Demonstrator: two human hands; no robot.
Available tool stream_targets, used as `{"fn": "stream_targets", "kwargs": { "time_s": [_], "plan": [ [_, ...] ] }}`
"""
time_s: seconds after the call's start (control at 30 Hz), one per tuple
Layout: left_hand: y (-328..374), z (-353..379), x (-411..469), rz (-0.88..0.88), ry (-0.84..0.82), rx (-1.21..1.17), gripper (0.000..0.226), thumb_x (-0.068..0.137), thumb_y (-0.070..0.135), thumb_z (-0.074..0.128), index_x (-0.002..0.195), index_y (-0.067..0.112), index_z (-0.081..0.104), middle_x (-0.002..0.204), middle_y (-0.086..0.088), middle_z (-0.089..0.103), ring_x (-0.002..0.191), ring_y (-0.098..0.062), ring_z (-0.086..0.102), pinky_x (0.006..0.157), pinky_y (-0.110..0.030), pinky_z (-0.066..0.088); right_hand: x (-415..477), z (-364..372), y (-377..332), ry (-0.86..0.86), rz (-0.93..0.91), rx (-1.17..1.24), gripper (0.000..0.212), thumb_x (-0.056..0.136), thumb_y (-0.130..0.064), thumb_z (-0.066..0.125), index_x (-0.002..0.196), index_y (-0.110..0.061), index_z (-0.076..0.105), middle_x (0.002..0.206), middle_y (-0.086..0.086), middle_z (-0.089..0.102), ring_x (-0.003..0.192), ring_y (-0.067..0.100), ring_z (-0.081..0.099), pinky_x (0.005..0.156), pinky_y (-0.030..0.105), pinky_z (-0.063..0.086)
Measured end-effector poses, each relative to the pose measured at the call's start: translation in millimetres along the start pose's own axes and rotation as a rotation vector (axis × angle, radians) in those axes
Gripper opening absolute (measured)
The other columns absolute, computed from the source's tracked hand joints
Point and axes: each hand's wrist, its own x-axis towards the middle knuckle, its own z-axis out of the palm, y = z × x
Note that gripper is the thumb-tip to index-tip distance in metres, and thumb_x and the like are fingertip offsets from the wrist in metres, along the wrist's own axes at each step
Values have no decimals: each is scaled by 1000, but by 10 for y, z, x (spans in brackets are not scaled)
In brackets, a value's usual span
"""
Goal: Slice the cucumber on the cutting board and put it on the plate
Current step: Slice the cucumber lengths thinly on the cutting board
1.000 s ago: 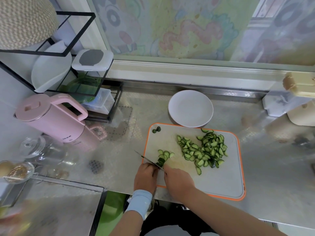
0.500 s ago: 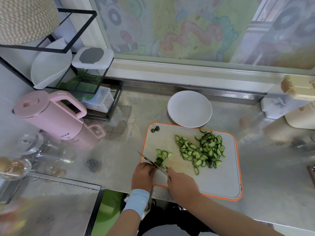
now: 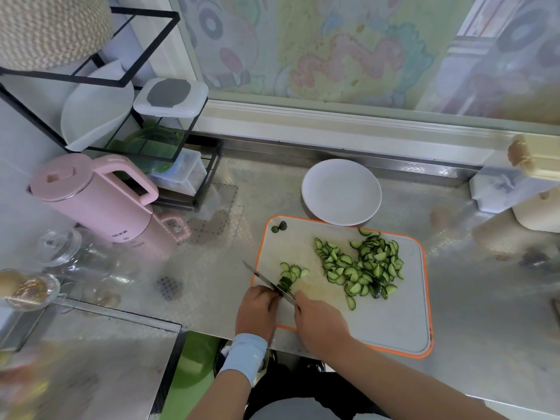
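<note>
Pink kettle [image 3: 91, 201] is showing unreadable print while the left hand [image 3: 257, 312] is holding the cucumber [image 3: 285, 282] and the right hand [image 3: 321, 324] is gripping the knife [image 3: 265, 279].

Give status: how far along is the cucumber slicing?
Mostly sliced: a big pile of slices lies on the cutting board. In hand: the right hand works the knife through the last cucumber stub, held by the left hand. Left: finish the stub, then move everything to the plate, which holds nothing yet.
</note>
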Motion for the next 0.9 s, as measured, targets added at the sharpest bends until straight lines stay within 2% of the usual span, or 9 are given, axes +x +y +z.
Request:
{"fn": "stream_targets", "kwargs": {
  "time_s": [0.07, 0.13, 0.27, 0.43, 0.63, 0.77, 0.9],
  "plan": [
    [4, 6, 1, -35, -7, 5, 10, 78, 15, 65, 81, 12, 75, 83, -3, 67, 82, -23, 61, 72, -24, 47, -81, -13, 31, 17, 4, -1, 8, 103, -25, 32, 96, -21, 33, 72, 1, 47, 68, 29, 46, 59, 34, 33],
    [9, 2, 1, -57, -15, 11, 6, 79, 12, 69, 81, 12, 74, 83, -3, 67, 83, -24, 61, 74, -24, 45, -138, -24, 52, 32, 9, -5, 9, 103, -25, 32, 94, -22, 32, 70, -1, 45, 66, 27, 45, 57, 34, 33],
    [1, -13, 9, -66, -37, 23, 18, 79, 23, 58, 81, 15, 74, 83, -1, 67, 84, -22, 60, 74, -22, 42, -166, -24, 64, 45, 18, -32, 8, 103, -25, 32, 100, -20, 38, 72, 0, 48, 66, 27, 45, 57, 35, 32],
    [7, -16, 15, -75, -28, -7, 19, 79, 23, 57, 80, 15, 73, 84, 1, 65, 84, -18, 58, 74, -20, 40, -134, 9, 55, 34, 28, -31, 10, 103, -24, 31, 105, -19, 40, 74, 0, 48, 68, 28, 46, 59, 35, 35],
    [21, -7, 6, -59, 1, -34, 15, 78, 20, 60, 79, 15, 74, 82, 1, 67, 82, -16, 56, 71, -22, 41, -57, 58, 18, -7, 46, -13, 4, 102, -21, 33, 102, -19, 37, 80, 3, 51, 71, 29, 47, 62, 34, 35],
    [24, -12, 7, -41, 12, -43, 12, 78, 19, 60, 77, 16, 72, 79, 2, 64, 82, -12, 51, 68, -24, 44, 24, 58, -37, -17, 54, 29, 8, 103, -25, 33, 98, -19, 38, 92, 11, 63, 79, 34, 56, 63, 34, 36],
    [90, -32, 12, 8, -3, 1, 13, 79, 20, 56, 74, 12, 66, 78, -1, 61, 81, -16, 47, 69, -26, 42, 6, -43, -25, -5, 70, 66, 15, 103, -31, 34, 91, -21, 35, 82, 6, 56, 70, 29, 47, 61, 34, 36]
  ]
}}
